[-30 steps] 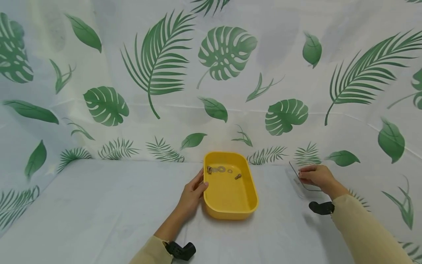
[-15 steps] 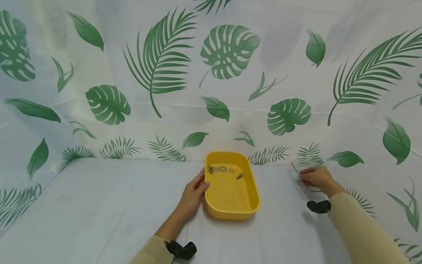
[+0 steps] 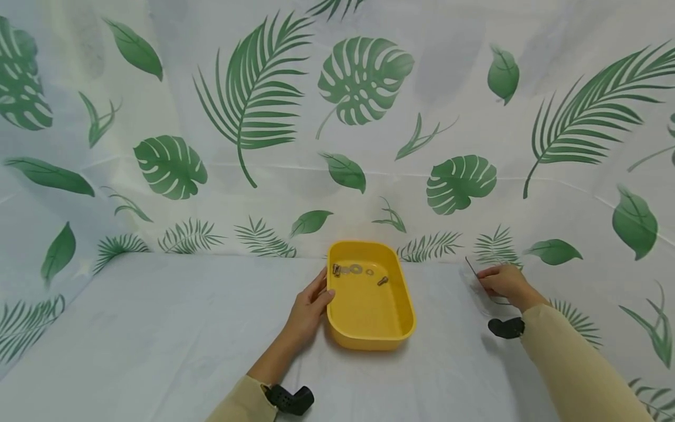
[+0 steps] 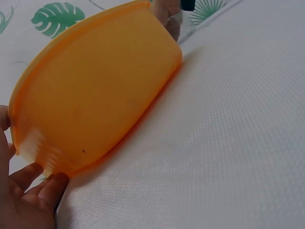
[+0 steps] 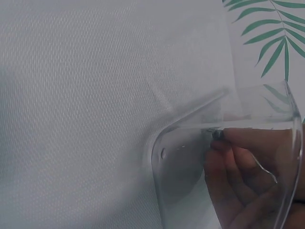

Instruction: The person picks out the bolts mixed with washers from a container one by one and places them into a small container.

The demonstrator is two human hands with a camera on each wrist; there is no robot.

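Head view is showing the right hand (image 3: 505, 282) pinching a clear lid (image 3: 477, 284), tilting well right of the yellow tray (image 3: 369, 340); the left hand (image 3: 308, 310) is resting open-fingered against the tray's left wall.

Bare hands, beige sleeves, black wrist mounts

Both arms wear beige long sleeves (image 3: 575, 363); a black camera mount (image 3: 290, 400) sits at each wrist, hands uncovered.
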